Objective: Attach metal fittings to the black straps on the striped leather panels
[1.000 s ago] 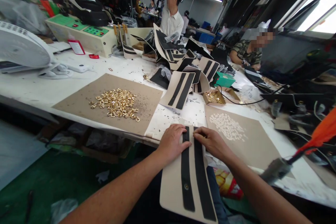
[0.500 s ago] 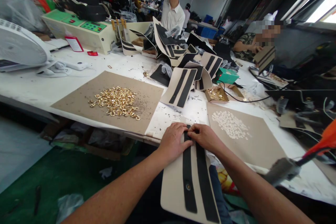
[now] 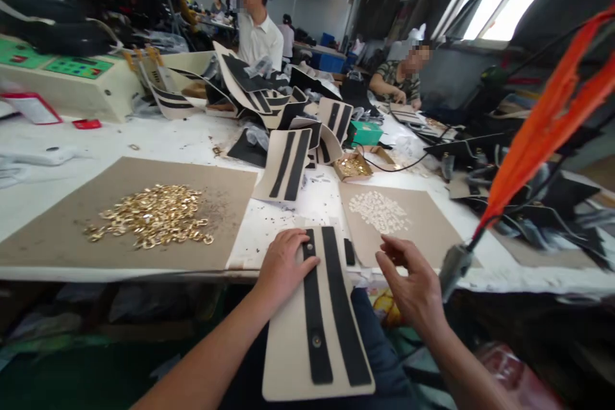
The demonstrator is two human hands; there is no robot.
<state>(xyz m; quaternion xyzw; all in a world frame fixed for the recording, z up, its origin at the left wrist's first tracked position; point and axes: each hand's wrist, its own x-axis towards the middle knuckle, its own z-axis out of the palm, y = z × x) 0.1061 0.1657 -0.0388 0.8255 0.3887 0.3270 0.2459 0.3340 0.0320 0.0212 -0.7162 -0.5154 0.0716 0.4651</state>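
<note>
A beige panel (image 3: pixel 283 359) with two black strips lies across my lap and the table edge. Two small round metal pieces sit on its left strip, one near the top and one lower down. My left hand (image 3: pixel 287 264) grips the panel's upper left edge, thumb on the left strip. To the right of the panel, my right hand (image 3: pixel 408 278) is in the air, fingers apart and slightly curled, with nothing visible in it. Beyond it, small white pieces (image 3: pixel 379 210) are spread on a brown board (image 3: pixel 427 224).
Gold metal fittings (image 3: pixel 156 214) are heaped on the left brown board (image 3: pixel 48 224). More striped panels (image 3: pixel 283 163) pile up ahead, near a box of gold parts (image 3: pixel 353 166). An orange strip (image 3: pixel 542 115) hangs at right. Other people sit beyond the table.
My right hand has let go of the panel's top and moved right, its fingers opening. A round metal piece now shows on the upper left strip. The whole view has turned right.
</note>
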